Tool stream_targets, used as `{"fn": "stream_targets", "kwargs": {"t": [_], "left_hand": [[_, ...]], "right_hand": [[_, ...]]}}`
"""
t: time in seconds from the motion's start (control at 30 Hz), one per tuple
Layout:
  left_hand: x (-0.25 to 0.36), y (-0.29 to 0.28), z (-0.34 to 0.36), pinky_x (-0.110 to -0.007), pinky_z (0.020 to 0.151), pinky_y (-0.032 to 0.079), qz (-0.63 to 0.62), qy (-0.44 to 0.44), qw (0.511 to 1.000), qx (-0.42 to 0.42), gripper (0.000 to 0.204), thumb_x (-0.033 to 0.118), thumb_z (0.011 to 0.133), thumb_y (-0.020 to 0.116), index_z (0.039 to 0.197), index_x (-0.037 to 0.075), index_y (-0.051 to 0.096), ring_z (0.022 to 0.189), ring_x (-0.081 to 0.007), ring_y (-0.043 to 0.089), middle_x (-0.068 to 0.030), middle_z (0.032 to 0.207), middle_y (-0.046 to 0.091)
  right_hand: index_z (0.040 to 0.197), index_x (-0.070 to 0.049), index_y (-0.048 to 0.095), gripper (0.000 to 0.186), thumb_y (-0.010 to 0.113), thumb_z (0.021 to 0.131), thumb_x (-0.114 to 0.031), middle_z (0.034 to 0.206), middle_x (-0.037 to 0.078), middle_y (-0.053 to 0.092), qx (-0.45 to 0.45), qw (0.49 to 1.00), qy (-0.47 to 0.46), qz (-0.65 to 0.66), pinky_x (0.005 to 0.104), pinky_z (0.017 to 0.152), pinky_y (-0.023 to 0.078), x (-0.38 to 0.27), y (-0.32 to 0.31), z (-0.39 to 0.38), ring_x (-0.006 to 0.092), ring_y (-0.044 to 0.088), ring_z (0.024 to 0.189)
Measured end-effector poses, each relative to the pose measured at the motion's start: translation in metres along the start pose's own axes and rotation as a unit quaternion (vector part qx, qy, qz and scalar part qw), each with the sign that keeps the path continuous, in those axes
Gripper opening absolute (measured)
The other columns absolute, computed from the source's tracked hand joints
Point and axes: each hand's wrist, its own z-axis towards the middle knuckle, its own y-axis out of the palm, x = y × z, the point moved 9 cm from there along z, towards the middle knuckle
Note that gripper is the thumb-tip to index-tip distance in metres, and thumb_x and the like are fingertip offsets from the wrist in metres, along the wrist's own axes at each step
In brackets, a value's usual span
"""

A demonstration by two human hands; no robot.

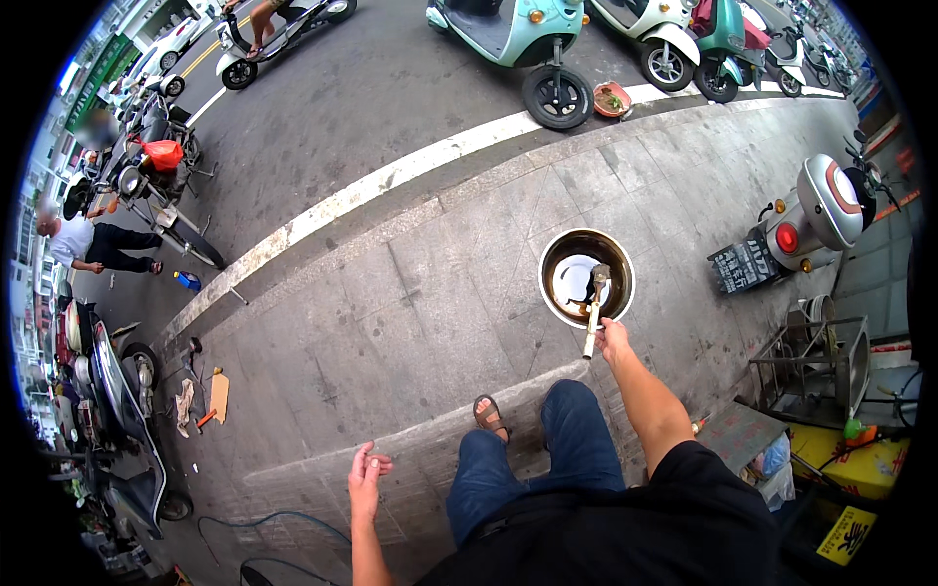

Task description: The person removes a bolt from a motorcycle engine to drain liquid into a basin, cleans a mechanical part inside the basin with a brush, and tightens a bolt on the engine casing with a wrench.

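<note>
A round metal pot [543, 283] is in front of me, its inner wall brown, with a pale round patch and dark liquid at the bottom. A brush with a pale handle [591, 330] lies across the near rim, its dark head inside the pot. My right hand [614, 338] is closed at the pot's near right rim, right beside the brush handle. Whether its fingers also touch the handle is hard to make out. My left hand [366, 475] hangs in the air at the left, fingers apart, holding nothing.
Scooters [508, 34] line the road's edge ahead, and another scooter [811, 220] stands at the right. A metal rack [816, 366] is near my right side. At the left lie a hammer [205, 418], cardboard [220, 398] and a hose [274, 515]. A person [78, 239] stands far left by motorbikes.
</note>
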Motion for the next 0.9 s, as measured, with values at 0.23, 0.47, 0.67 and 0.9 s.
{"fn": "stream_targets", "kwargs": {"t": [0.23, 0.47, 0.67, 0.9], "left_hand": [[0.021, -0.002, 0.085, -0.026, 0.066, 0.049, -0.104, -0.130, 0.959, 0.229, 0.042, 0.030, 0.094, 0.048, 0.129, 0.008, 0.040, 0.070, -0.0152, 0.060, -0.0081, 0.081, 0.061], [-0.040, 0.158, -0.128, -0.038, 0.064, 0.052, -0.040, -0.674, 0.689, 0.263, 0.039, 0.036, 0.093, 0.049, 0.121, 0.010, 0.048, 0.070, -0.0197, 0.062, -0.0112, 0.083, 0.063], [0.142, 0.260, -0.177, -0.043, 0.063, 0.053, -0.023, -0.786, 0.558, 0.267, 0.037, 0.035, 0.092, 0.049, 0.117, 0.007, 0.050, 0.072, -0.0251, 0.065, -0.0156, 0.087, 0.064], [0.192, 0.336, -0.095, -0.039, 0.065, 0.054, -0.028, -0.812, 0.520, 0.265, 0.036, 0.029, 0.091, 0.053, 0.118, 0.005, 0.050, 0.073, -0.0259, 0.065, -0.0167, 0.087, 0.065]], "right_hand": [[0.098, -0.011, 0.051, 0.009, 0.051, 0.090, -0.016, 0.074, 0.001, 0.054, -0.054, 0.998, -0.010, 0.033, 0.0280, 0.049, 0.048, -0.109, 0.163, 0.205, 0.0110, 0.052, 0.055], [0.115, -0.012, 0.049, 0.025, 0.053, 0.090, -0.016, 0.084, 0.003, 0.057, -0.048, 0.997, 0.057, -0.017, 0.0252, 0.055, 0.050, -0.111, 0.228, 0.535, 0.0138, 0.055, 0.064], [0.106, -0.006, 0.051, 0.019, 0.055, 0.089, -0.015, 0.084, 0.005, 0.058, -0.081, 0.988, 0.062, -0.117, 0.0259, 0.056, 0.053, -0.131, 0.273, 0.751, 0.0149, 0.059, 0.063], [0.121, -0.005, 0.045, 0.047, 0.059, 0.088, -0.036, 0.115, 0.011, 0.055, -0.101, 0.973, 0.130, -0.162, 0.0340, 0.081, 0.051, -0.148, 0.304, 0.811, 0.0217, 0.059, 0.100]]}}
